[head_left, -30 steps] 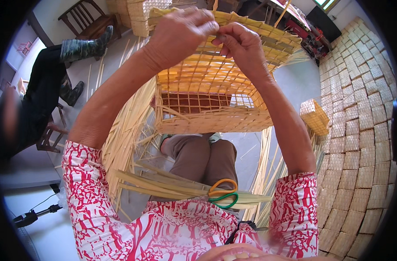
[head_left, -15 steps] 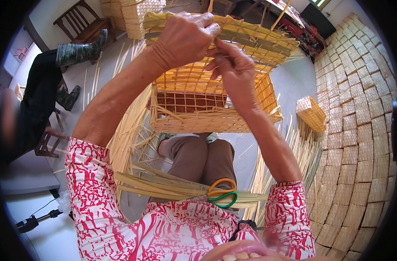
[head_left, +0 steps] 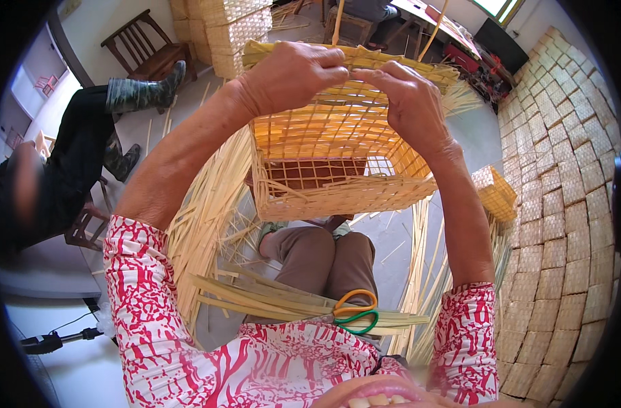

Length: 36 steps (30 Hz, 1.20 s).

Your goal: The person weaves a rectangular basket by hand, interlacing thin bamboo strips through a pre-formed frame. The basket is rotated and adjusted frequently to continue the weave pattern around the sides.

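Note:
A large woven bamboo-strip basket (head_left: 324,197) stands in front of my knees, its open side toward me and its lattice wall showing inside. At the far upper rim, my left hand (head_left: 293,76) is closed over the edge, its fingers curled onto the strips. My right hand (head_left: 417,109) grips the same rim just to the right, index finger stretched along the edge toward the left fingertips. The thumbs and what lies beneath them are mostly hidden. Across my lap lies a bundle of flat strips (head_left: 256,294) with scissors (head_left: 356,309) showing orange and green handles.
Loose strips (head_left: 212,197) cover the floor at left. A small woven basket (head_left: 495,194) sits right, before a tall stack of woven pieces (head_left: 555,224). A person in camouflage boots (head_left: 144,92) sits at left near a wooden chair (head_left: 150,51). More woven goods (head_left: 239,34) stand behind.
My right hand has moved right and up, from a pinch near the left fingers onto the rim. The basket has shifted and turned slightly. My left hand stays on the rim.

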Each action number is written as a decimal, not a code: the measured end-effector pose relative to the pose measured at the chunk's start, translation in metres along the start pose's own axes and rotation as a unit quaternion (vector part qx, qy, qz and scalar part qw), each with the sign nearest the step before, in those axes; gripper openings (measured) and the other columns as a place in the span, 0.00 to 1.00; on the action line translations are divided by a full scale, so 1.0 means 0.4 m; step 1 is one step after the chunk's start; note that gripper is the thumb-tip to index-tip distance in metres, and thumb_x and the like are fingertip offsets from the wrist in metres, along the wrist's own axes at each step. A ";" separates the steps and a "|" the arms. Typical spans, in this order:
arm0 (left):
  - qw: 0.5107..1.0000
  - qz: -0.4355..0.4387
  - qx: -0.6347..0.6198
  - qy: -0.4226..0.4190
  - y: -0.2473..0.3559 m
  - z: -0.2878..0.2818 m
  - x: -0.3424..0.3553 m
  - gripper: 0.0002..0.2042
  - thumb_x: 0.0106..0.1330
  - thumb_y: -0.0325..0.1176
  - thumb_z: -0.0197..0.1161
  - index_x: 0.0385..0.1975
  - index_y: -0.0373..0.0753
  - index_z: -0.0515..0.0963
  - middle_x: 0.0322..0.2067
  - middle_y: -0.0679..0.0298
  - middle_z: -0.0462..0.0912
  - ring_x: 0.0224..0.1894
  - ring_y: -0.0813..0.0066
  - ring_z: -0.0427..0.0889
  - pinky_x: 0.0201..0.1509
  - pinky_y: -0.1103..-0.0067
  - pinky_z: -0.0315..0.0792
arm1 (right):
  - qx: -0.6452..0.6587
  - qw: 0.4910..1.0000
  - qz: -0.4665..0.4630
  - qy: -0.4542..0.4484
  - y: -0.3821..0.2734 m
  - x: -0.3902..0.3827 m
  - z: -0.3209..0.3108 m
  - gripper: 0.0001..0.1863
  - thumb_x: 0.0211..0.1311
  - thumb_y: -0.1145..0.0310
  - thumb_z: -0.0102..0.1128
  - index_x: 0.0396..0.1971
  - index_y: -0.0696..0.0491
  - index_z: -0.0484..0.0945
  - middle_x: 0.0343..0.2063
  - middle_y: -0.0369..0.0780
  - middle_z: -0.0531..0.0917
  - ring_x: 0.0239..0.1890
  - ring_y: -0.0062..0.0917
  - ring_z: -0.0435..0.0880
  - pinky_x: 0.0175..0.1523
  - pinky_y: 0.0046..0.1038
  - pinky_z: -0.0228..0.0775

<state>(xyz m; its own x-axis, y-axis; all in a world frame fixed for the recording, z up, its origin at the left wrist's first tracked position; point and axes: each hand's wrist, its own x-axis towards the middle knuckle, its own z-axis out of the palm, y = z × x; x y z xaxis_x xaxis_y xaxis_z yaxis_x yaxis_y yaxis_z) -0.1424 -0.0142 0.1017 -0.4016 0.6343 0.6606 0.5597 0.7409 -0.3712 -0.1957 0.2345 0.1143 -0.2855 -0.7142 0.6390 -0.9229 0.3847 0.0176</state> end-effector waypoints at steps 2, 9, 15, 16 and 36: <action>0.995 -0.083 -0.057 0.026 0.005 -0.003 -0.002 0.06 0.65 0.27 0.66 0.40 0.41 0.80 0.35 0.65 0.82 0.33 0.66 0.84 0.38 0.73 0.79 | 0.154 0.985 0.073 -0.012 -0.006 -0.006 0.006 0.25 0.61 0.87 0.52 0.52 0.47 0.87 0.34 0.38 0.87 0.33 0.24 0.85 0.39 0.28 0.77; 0.938 -0.210 -0.241 0.135 -0.012 -0.011 0.038 0.03 0.67 0.27 0.70 0.36 0.37 0.83 0.30 0.71 0.80 0.26 0.84 0.74 0.31 0.82 0.68 | 0.623 0.717 0.272 -0.155 -0.113 -0.091 0.100 0.21 0.68 0.82 0.52 0.55 0.48 0.86 0.33 0.34 0.87 0.35 0.14 0.83 0.36 0.17 0.73; 0.966 -0.146 -0.199 0.084 0.008 -0.029 0.022 0.02 0.66 0.30 0.69 0.35 0.40 0.84 0.30 0.66 0.82 0.28 0.73 0.80 0.32 0.78 0.74 | 0.391 0.900 0.033 -0.189 -0.131 -0.102 0.034 0.17 0.64 0.64 0.69 0.51 0.53 0.85 0.42 0.42 0.89 0.47 0.37 0.87 0.56 0.38 0.78; 0.968 -0.138 -0.193 0.085 0.013 -0.024 0.022 0.03 0.65 0.31 0.69 0.34 0.41 0.84 0.30 0.64 0.83 0.28 0.67 0.82 0.33 0.75 0.76 | 0.266 0.963 0.024 -0.036 -0.082 -0.073 0.043 0.17 0.61 0.62 0.73 0.48 0.53 0.85 0.44 0.43 0.88 0.50 0.38 0.86 0.58 0.37 0.75; 0.971 -0.213 -0.091 -0.063 -0.010 -0.041 0.017 0.09 0.66 0.36 0.71 0.34 0.36 0.85 0.27 0.61 0.84 0.26 0.69 0.82 0.34 0.73 0.76 | 0.084 0.989 0.115 0.030 0.117 0.089 0.070 0.22 0.66 0.51 0.66 0.23 0.55 0.78 0.22 0.48 0.82 0.28 0.47 0.83 0.35 0.44 0.72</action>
<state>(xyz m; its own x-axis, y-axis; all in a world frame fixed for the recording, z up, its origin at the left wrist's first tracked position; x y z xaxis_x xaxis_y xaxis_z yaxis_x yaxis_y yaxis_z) -0.1352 -0.0165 0.1183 -0.7032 0.3095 0.6401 0.4383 0.8975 0.0476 -0.2563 0.2105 0.1163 -0.4821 -0.5808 0.6560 -0.8666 0.4265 -0.2592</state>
